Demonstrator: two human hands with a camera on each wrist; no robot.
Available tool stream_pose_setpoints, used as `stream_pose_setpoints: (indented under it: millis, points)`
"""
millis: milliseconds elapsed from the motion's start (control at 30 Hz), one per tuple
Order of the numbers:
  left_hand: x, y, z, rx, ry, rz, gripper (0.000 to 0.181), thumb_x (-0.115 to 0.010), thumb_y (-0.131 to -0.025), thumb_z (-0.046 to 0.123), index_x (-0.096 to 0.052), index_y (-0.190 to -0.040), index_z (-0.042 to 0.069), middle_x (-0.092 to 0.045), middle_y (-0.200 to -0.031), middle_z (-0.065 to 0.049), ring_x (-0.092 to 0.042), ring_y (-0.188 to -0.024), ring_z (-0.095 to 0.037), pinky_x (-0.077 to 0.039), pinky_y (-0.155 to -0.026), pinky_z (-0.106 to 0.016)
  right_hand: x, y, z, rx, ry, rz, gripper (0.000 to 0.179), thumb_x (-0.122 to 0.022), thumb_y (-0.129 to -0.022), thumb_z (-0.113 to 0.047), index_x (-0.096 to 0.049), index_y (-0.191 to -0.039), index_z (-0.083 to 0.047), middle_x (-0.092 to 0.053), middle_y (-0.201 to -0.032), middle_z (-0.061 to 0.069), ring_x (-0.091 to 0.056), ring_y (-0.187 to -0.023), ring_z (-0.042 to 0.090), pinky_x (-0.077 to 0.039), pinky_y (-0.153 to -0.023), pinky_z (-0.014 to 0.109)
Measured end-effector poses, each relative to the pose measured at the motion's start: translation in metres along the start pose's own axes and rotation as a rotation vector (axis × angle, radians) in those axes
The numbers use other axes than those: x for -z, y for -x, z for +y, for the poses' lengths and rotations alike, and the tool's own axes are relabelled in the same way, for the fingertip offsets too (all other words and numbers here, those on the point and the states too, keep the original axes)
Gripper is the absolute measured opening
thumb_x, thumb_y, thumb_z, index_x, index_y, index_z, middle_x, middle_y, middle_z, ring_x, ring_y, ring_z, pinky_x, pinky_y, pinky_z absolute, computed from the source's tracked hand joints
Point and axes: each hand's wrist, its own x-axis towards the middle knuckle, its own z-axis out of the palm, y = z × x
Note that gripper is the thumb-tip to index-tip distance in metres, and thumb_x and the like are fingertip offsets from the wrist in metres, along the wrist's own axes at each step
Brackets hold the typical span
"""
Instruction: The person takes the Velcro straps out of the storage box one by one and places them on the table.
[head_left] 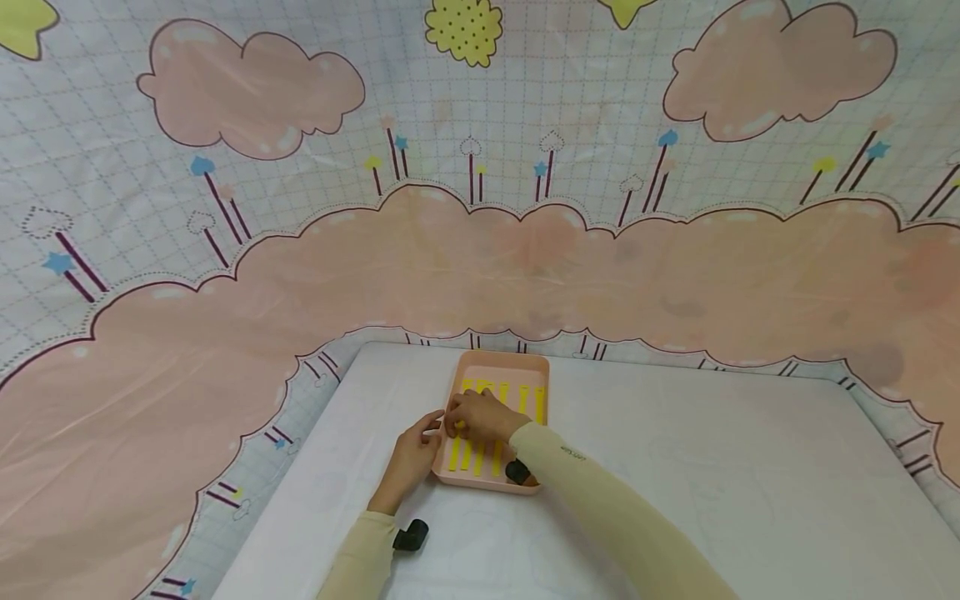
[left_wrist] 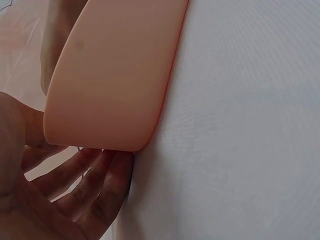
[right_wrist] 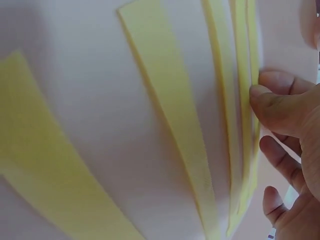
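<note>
A shallow pink tray [head_left: 504, 357] lies on the table, with several flat yellow strips [head_left: 539, 404] laid side by side in it. My right hand [head_left: 486, 417] reaches over the tray's left half. In the right wrist view, the thumb and index finger of this hand [right_wrist: 295, 115] pinch the outermost yellow strip [right_wrist: 254, 60], close to the tray wall; the other fingers are bent apart. My left hand [head_left: 411, 458] is at the tray's left side. Up close, its relaxed fingers [left_wrist: 92, 200] touch the outside of the pink tray wall [left_wrist: 115, 80].
A white-covered table [head_left: 712, 467] extends to both sides of the tray. Behind it hangs a cloth [head_left: 585, 275] printed with clouds and stars. Black wrist devices [head_left: 411, 535] sit at both sleeves, and the right one overlaps the tray's near right corner in the head view.
</note>
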Motion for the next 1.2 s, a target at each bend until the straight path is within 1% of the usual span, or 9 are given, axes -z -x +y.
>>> stream_pose_setpoints:
  millis: [133, 300, 433, 600, 733, 900, 1000, 1200]
  points:
    - [-0.0006, -0.0007, -0.0015, -0.003, 0.001, 0.002, 0.043, -0.054, -0.095, 0.005, -0.056, -0.138, 0.01, -0.063, -0.127, -0.02, -0.066, -0.103, -0.03, -0.055, -0.08, -0.038, -0.0015, -0.0003, 0.0015, 0.014, 0.003, 0.007, 0.017, -0.068, -0.091, -0.012, -0.073, -0.089, -0.029, -0.061, -0.112, -0.007, -0.052, -0.107, 0.013, -0.032, -0.085, 0.029]
    - [-0.0013, -0.0018, -0.0044, -0.001, -0.008, 0.008, 0.043, -0.054, -0.096, 0.005, -0.056, -0.138, 0.011, -0.064, -0.127, -0.019, -0.066, -0.103, -0.029, -0.055, -0.08, -0.038, -0.0033, 0.0, 0.0026, 0.028, 0.039, 0.028, 0.012, -0.07, -0.092, -0.019, -0.073, -0.093, -0.03, -0.063, -0.115, -0.008, -0.054, -0.11, 0.014, -0.036, -0.088, 0.031]
    - [-0.0014, -0.0024, -0.0058, 0.002, -0.015, 0.017, 0.043, -0.054, -0.096, 0.005, -0.057, -0.138, 0.011, -0.064, -0.126, -0.018, -0.066, -0.103, -0.029, -0.056, -0.08, -0.037, -0.0061, -0.0006, 0.0048, 0.03, 0.028, 0.046, 0.012, -0.07, -0.091, -0.019, -0.074, -0.093, -0.03, -0.063, -0.114, -0.009, -0.054, -0.11, 0.013, -0.037, -0.089, 0.032]
    - [-0.0014, -0.0015, -0.0061, 0.007, -0.013, 0.013, 0.042, -0.054, -0.095, 0.005, -0.057, -0.137, 0.011, -0.064, -0.126, -0.019, -0.066, -0.103, -0.029, -0.056, -0.081, -0.039, -0.0072, -0.0014, 0.0057, 0.03, 0.002, 0.026, 0.012, -0.071, -0.091, -0.019, -0.074, -0.092, -0.03, -0.063, -0.114, -0.009, -0.054, -0.109, 0.013, -0.036, -0.089, 0.032]
    - [-0.0022, -0.0011, -0.0064, -0.003, -0.017, 0.008, 0.042, -0.053, -0.096, 0.005, -0.057, -0.137, 0.01, -0.064, -0.126, -0.019, -0.066, -0.103, -0.029, -0.056, -0.081, -0.039, -0.0064, -0.001, 0.0048, 0.028, -0.005, 0.014, 0.013, -0.069, -0.092, -0.016, -0.072, -0.09, -0.029, -0.062, -0.115, -0.009, -0.053, -0.109, 0.013, -0.037, -0.091, 0.033]
    - [-0.0029, 0.0, -0.0065, -0.027, -0.023, 0.006, 0.041, -0.053, -0.096, 0.003, -0.056, -0.137, 0.007, -0.063, -0.126, -0.021, -0.067, -0.103, -0.032, -0.056, -0.081, -0.041, -0.0052, 0.0009, 0.0014, 0.062, 0.044, 0.026, 0.018, -0.066, -0.093, -0.011, -0.071, -0.091, -0.028, -0.062, -0.114, -0.007, -0.053, -0.108, 0.012, -0.037, -0.089, 0.03]
    - [-0.0028, 0.0001, -0.0073, -0.031, -0.017, 0.004, 0.042, -0.052, -0.096, 0.003, -0.056, -0.138, 0.007, -0.063, -0.127, -0.022, -0.067, -0.103, -0.033, -0.056, -0.081, -0.041, -0.0037, 0.0031, -0.0013, 0.087, 0.081, 0.049, 0.019, -0.066, -0.093, -0.009, -0.07, -0.089, -0.027, -0.063, -0.113, -0.007, -0.053, -0.108, 0.012, -0.036, -0.088, 0.029]
    - [-0.001, -0.0008, -0.0077, -0.026, -0.004, 0.008, 0.043, -0.051, -0.096, 0.005, -0.055, -0.138, 0.008, -0.063, -0.127, -0.021, -0.067, -0.104, -0.032, -0.056, -0.082, -0.041, -0.0035, 0.0037, -0.0008, 0.14, 0.199, 0.094, 0.016, -0.067, -0.093, -0.012, -0.071, -0.095, -0.027, -0.062, -0.109, -0.008, -0.052, -0.103, 0.011, -0.035, -0.086, 0.027]
